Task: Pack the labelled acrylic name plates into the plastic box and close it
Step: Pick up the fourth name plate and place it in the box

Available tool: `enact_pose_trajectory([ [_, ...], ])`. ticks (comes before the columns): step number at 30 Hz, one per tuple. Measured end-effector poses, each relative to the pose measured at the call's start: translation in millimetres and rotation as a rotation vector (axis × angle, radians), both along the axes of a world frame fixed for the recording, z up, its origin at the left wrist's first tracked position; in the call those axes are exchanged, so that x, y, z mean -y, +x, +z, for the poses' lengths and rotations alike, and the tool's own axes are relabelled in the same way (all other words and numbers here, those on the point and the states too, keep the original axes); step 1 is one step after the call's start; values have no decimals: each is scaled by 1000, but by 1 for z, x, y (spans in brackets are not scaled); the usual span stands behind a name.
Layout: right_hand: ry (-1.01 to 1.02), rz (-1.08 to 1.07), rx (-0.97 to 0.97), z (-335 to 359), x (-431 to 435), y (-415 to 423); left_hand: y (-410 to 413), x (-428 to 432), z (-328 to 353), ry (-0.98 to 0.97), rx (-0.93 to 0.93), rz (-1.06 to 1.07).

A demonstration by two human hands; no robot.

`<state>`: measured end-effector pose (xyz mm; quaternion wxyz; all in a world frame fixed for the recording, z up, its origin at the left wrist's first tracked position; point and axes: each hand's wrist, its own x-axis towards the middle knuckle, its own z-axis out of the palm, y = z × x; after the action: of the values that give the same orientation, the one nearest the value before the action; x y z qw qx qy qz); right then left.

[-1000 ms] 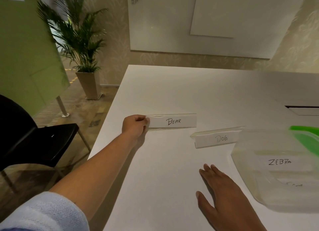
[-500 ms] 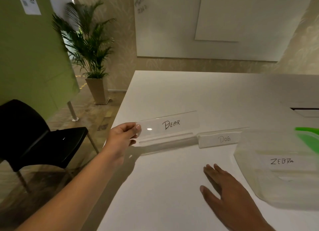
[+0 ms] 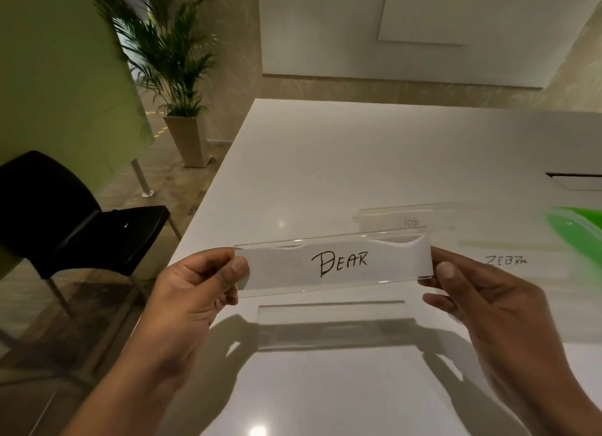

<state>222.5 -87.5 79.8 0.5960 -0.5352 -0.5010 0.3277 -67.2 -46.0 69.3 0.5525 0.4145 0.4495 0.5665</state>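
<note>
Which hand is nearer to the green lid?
Right. The right hand pinches the right end of the BEAR plate, in front of the green lid and to its left; the left hand pinches the opposite end, farther left.

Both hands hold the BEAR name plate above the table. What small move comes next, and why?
Probably carry the BEAR name plate rightward to the plastic box: the left hand and right hand pinch its ends above the table, and the box holding the ZEBRA plate lies to the right.
</note>
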Motion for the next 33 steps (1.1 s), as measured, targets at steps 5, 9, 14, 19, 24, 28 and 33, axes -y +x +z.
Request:
enact_pose_trajectory([
  [5, -50, -109, 27, 4, 21, 29, 28, 27, -5, 31, -72, 64],
  [9, -129, -91, 47, -2, 37, 53, 52, 43, -12, 32, -95, 122],
  [14, -230, -69, 81, -6, 48, 76, 75, 54, -13, 5, -88, 99],
  [19, -254, -72, 80, -5, 52, 91, 93, 59, -16, -51, -59, 107],
  [24, -249, -51, 50, -3, 55, 102, 109, 61, -13, -85, 11, 103],
  [28, -237, -36, 59, 1, 55, 110, 113, 59, -8, -60, 9, 61],
  [33, -75, -143, 136, 17, 52, 127, 122, 52, 4, -25, -8, 48],
])
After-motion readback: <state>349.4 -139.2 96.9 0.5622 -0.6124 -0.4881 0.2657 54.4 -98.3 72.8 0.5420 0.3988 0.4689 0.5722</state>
